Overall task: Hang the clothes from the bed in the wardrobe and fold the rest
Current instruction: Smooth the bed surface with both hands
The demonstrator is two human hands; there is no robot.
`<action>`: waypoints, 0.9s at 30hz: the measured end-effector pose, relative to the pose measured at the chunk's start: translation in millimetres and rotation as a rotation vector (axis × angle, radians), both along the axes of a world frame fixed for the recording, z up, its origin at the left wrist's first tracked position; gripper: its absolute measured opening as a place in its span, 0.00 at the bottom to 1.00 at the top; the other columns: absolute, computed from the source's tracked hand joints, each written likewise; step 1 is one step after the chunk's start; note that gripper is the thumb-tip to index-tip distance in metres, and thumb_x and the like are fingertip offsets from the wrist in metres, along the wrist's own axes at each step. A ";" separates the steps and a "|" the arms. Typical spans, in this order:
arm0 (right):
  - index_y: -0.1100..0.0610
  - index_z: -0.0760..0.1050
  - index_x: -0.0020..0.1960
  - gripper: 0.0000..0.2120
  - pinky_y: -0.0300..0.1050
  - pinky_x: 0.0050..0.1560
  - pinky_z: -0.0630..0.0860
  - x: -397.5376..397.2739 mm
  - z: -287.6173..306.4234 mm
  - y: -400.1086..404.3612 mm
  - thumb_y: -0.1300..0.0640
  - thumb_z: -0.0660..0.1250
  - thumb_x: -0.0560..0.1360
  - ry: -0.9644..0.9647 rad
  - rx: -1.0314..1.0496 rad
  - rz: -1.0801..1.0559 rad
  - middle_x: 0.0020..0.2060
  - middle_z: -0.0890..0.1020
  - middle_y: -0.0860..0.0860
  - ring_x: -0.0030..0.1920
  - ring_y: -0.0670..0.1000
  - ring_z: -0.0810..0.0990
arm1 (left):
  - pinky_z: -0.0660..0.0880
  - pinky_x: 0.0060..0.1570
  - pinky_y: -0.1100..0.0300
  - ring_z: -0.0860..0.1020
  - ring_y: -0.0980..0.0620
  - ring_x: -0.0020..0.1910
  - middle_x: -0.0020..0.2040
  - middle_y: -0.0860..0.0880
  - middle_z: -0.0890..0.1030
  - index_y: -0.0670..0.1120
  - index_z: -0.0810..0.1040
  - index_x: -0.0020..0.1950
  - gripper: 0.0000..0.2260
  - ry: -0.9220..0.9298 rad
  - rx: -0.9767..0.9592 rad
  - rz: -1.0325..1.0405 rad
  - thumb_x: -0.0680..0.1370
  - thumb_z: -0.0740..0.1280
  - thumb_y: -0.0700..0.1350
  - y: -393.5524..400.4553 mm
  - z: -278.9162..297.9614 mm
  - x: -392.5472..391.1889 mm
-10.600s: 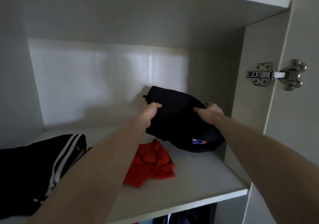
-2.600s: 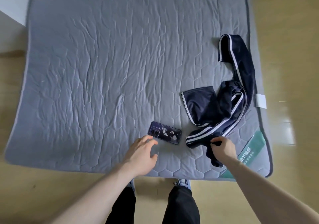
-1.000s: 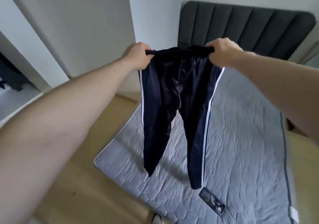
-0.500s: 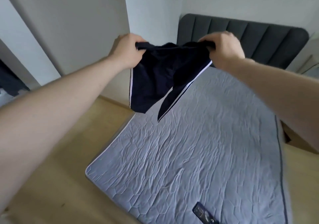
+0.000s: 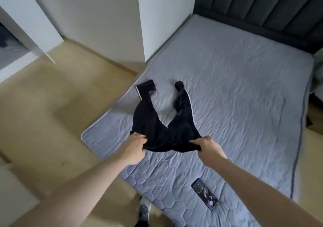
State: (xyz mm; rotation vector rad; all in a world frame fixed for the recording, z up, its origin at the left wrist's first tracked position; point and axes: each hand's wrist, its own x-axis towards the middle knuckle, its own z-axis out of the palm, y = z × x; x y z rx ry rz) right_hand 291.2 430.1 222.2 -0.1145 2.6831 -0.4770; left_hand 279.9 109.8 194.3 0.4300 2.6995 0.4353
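You are standing in a home bedroom. A bed with a grey quilted mattress cover fills the view from 12 to 4 o'clock, backed at 1 o'clock by a dark padded headboard. White wardrobe panels rise at 11 o'clock, with an open door at 10 o'clock. Pale wood flooring spreads at 9 o'clock. A phone lies on the bed at 5 o'clock.

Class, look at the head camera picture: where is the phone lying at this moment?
The phone lies on the grey mattress near its foot edge, low in the head view, under the right forearm and apart from the dark trousers.
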 end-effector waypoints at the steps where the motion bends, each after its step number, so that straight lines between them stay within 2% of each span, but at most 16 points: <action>1: 0.36 0.78 0.66 0.29 0.48 0.59 0.77 11.9 -28.9 -0.7 0.65 0.60 0.76 -0.045 -0.006 -0.010 0.58 0.78 0.52 0.58 0.56 0.80 | 0.71 0.64 0.56 0.76 0.47 0.63 0.60 0.51 0.82 0.44 0.83 0.58 0.14 -0.053 -0.003 0.002 0.76 0.63 0.37 0.5 -29.7 14.1; 4: 0.37 0.77 0.68 0.25 0.47 0.60 0.75 49.7 -107.2 1.5 0.61 0.61 0.80 -0.138 -0.010 -0.057 0.60 0.76 0.50 0.59 0.55 0.80 | 0.71 0.67 0.55 0.73 0.49 0.66 0.63 0.52 0.80 0.45 0.81 0.62 0.15 -0.152 -0.020 0.012 0.77 0.64 0.38 -0.4 -106.0 54.1; 8: 0.38 0.79 0.65 0.19 0.48 0.55 0.77 103.3 -194.5 2.3 0.58 0.61 0.81 -0.259 0.013 -0.050 0.56 0.78 0.50 0.57 0.54 0.80 | 0.71 0.69 0.54 0.73 0.49 0.65 0.63 0.53 0.80 0.46 0.80 0.63 0.16 -0.267 -0.063 -0.021 0.77 0.63 0.37 1.7 -184.3 102.2; 13: 0.36 0.77 0.67 0.21 0.43 0.60 0.74 145.8 -272.2 7.1 0.58 0.62 0.82 -0.369 0.041 -0.073 0.61 0.78 0.45 0.62 0.51 0.79 | 0.71 0.69 0.56 0.67 0.49 0.72 0.71 0.54 0.74 0.49 0.77 0.71 0.19 -0.408 -0.122 0.025 0.80 0.64 0.42 5.0 -262.6 138.9; 17: 0.36 0.78 0.67 0.26 0.42 0.60 0.76 167.4 -316.4 6.1 0.64 0.61 0.79 -0.483 0.104 -0.032 0.62 0.76 0.45 0.61 0.50 0.80 | 0.74 0.68 0.55 0.61 0.49 0.75 0.77 0.52 0.63 0.52 0.73 0.75 0.22 -0.466 -0.181 0.099 0.81 0.64 0.46 11.8 -306.9 170.7; 19: 0.38 0.77 0.69 0.28 0.44 0.63 0.76 175.7 -332.7 4.9 0.66 0.61 0.79 -0.533 0.129 -0.034 0.65 0.75 0.47 0.60 0.51 0.81 | 0.73 0.68 0.56 0.62 0.47 0.74 0.78 0.50 0.59 0.53 0.73 0.76 0.22 -0.454 -0.170 0.212 0.80 0.65 0.47 15.3 -324.2 186.9; 21: 0.40 0.75 0.71 0.30 0.44 0.65 0.75 181.1 -345.7 3.9 0.69 0.61 0.79 -0.585 0.137 -0.015 0.67 0.74 0.48 0.62 0.52 0.80 | 0.72 0.67 0.55 0.70 0.45 0.68 0.77 0.48 0.58 0.54 0.74 0.73 0.21 -0.466 -0.104 0.459 0.79 0.68 0.47 17.9 -337.1 194.7; 23: 0.43 0.76 0.71 0.28 0.44 0.64 0.75 185.0 -354.0 1.2 0.68 0.62 0.79 -0.640 0.132 -0.001 0.68 0.75 0.49 0.63 0.53 0.79 | 0.75 0.61 0.55 0.78 0.43 0.61 0.74 0.45 0.66 0.49 0.75 0.70 0.20 -0.630 0.061 0.755 0.77 0.70 0.44 21.5 -346.9 194.8; 25: 0.47 0.80 0.65 0.24 0.46 0.56 0.76 188.3 -360.1 -2.0 0.68 0.62 0.76 -0.659 0.104 -0.031 0.63 0.78 0.52 0.58 0.54 0.81 | 0.78 0.61 0.49 0.81 0.39 0.59 0.65 0.38 0.78 0.43 0.77 0.66 0.19 -0.804 0.220 0.969 0.76 0.71 0.39 26.7 -356.1 194.6; 26: 0.49 0.81 0.63 0.23 0.47 0.54 0.75 189.0 -361.6 -3.7 0.68 0.61 0.75 -0.656 0.084 -0.067 0.62 0.79 0.53 0.57 0.55 0.81 | 0.78 0.62 0.47 0.81 0.39 0.59 0.62 0.37 0.80 0.42 0.78 0.65 0.18 -0.847 0.271 1.044 0.75 0.72 0.37 29.1 -359.9 196.0; 27: 0.51 0.81 0.64 0.23 0.47 0.56 0.75 188.6 -362.3 -5.3 0.68 0.61 0.75 -0.650 0.062 -0.107 0.62 0.79 0.52 0.57 0.56 0.81 | 0.78 0.62 0.48 0.81 0.40 0.59 0.61 0.38 0.80 0.43 0.78 0.64 0.18 -0.860 0.286 1.089 0.75 0.74 0.39 31.3 -362.6 197.3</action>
